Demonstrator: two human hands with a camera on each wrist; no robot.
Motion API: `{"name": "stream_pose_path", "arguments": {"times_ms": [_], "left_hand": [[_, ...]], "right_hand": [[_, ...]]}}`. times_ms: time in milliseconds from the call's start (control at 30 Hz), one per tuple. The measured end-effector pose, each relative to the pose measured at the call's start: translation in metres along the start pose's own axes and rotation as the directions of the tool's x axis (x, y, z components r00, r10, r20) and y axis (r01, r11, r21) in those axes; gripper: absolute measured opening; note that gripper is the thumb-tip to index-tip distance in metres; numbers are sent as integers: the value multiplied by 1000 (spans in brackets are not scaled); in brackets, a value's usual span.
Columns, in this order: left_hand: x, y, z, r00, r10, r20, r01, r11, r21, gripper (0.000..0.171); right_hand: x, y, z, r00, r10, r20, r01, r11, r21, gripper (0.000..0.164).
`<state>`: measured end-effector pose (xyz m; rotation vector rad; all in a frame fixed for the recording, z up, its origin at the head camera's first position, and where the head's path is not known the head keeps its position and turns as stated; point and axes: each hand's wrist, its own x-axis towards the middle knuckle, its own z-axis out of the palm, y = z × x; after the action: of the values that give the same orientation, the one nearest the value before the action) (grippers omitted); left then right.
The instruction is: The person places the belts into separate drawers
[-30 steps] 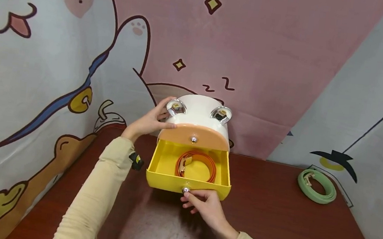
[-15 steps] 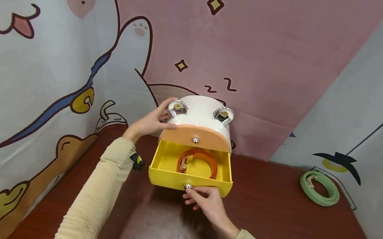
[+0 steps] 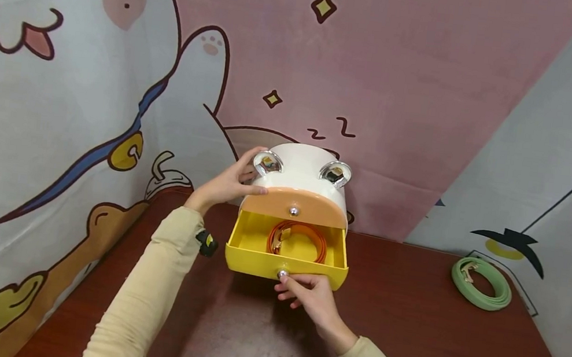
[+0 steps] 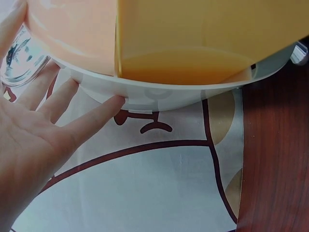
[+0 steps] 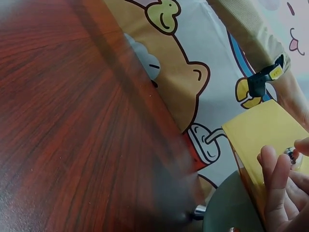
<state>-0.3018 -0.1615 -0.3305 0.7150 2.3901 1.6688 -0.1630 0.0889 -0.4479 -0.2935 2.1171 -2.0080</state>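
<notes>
A: Right wrist: how is the knob (image 5: 291,153) held?
B: Pinched by the right hand (image 5: 288,195); it is best pushed straight and level.
A: Left wrist?
B: The box (image 4: 161,95) is braced by the left hand (image 4: 44,123), fingers spread, nearly straight.
A: Head?
B: The orange belt (image 3: 306,231) lies in the drawer (image 3: 253,262), which has been slid slightly farther in since the earlier frame.

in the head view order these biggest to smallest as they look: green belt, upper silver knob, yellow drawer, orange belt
1. Yellow drawer
2. Green belt and orange belt: too close to rank, as the drawer partly hides the orange one
3. Upper silver knob
</notes>
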Motion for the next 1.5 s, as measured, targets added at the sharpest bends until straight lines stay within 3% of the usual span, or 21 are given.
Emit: {"name": "stream_pose_path", "arguments": {"times_ms": [333,700,1200,1500], "left_hand": [[-10,23,3,1000,-7,19,7,1000,-2,90],[-1,-4,2,1000,1,7,-1,1000,13,93],[-1,-6,2,1000,27,10,-27,1000,12,91],[0,-1,-1,1000,23,12,-23,1000,4,90]], "right_hand": [[9,0,-4,1000,5,-21,-5,1000,15,27],[20,4,-5,999,2,-45,-2,1000,-6,31],[38,3,-10,998,33,-49,-33,999,-1,32],[34,-29,-9,1000,-3,-29,1,998,-55,27]]}}
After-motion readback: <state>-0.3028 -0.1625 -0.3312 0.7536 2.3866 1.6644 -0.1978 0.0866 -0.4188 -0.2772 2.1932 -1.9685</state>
